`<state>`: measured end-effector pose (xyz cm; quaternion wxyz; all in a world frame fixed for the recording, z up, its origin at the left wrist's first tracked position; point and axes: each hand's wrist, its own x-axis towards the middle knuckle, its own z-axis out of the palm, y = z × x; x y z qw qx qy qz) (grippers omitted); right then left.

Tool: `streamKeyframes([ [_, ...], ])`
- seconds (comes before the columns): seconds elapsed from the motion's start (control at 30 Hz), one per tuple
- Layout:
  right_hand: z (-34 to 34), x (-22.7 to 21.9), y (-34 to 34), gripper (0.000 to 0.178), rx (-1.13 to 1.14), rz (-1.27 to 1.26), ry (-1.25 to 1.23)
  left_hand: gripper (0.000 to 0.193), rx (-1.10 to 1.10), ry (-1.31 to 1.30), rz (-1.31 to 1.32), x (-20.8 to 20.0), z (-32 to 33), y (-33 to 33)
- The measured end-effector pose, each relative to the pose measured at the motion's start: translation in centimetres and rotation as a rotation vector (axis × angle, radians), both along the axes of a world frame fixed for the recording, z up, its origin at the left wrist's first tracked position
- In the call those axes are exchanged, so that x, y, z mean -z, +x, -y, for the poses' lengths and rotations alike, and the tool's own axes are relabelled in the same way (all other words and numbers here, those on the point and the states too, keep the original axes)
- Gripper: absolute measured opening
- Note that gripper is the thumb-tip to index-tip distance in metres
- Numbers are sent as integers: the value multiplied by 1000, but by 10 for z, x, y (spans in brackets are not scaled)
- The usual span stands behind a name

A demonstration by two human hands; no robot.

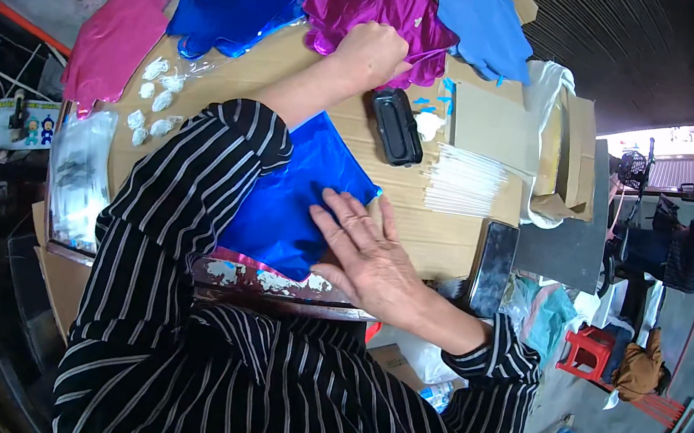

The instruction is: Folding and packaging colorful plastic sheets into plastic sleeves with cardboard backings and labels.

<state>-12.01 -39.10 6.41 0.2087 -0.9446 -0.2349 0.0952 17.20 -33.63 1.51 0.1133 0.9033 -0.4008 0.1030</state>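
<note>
My left hand [371, 55] reaches to the far side of the table, its fingers curled closed over a pile of flat magenta foil balloons [384, 2]. Its fingertips are hidden, though it seems to be gripping foil there. In front of me lies a flat blue foil balloon [283, 199], with a pink foil edge showing beneath it. My right hand [367, 263] rests on the blue one's right side, fingers spread and flat. Beyond it sit a black open case [396, 127] and a row of thin white sticks [465, 182].
More flat foil balloons lie along the far edge: pink [115, 46], dark blue [239, 1] and light blue [484, 29]. Small white bundles [153, 95] and clear plastic bags [79, 173] are at left. A phone [494, 266] lies at the right edge, near a cardboard box [579, 155].
</note>
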Motion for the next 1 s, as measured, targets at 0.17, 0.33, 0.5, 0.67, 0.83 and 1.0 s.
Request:
streamKeyframes([
  [0.17,29,-6,10,71,57,79,28,23,110,-49,-26,5,2,-5],
  [0.33,42,-22,21,64,103,203,99,22,30,-126,-7,13,3,5],
  [0.5,59,-28,35,57,111,279,88,22,-94,-448,-230,5,-9,30],
  [0.67,92,-25,78,48,196,312,54,19,-172,-619,-868,2,-12,50],
  [0.83,105,8,154,46,200,470,50,20,-168,-677,-976,9,-30,71],
  [1.0,122,47,198,47,245,555,-199,22,-118,-655,-1017,14,5,73],
])
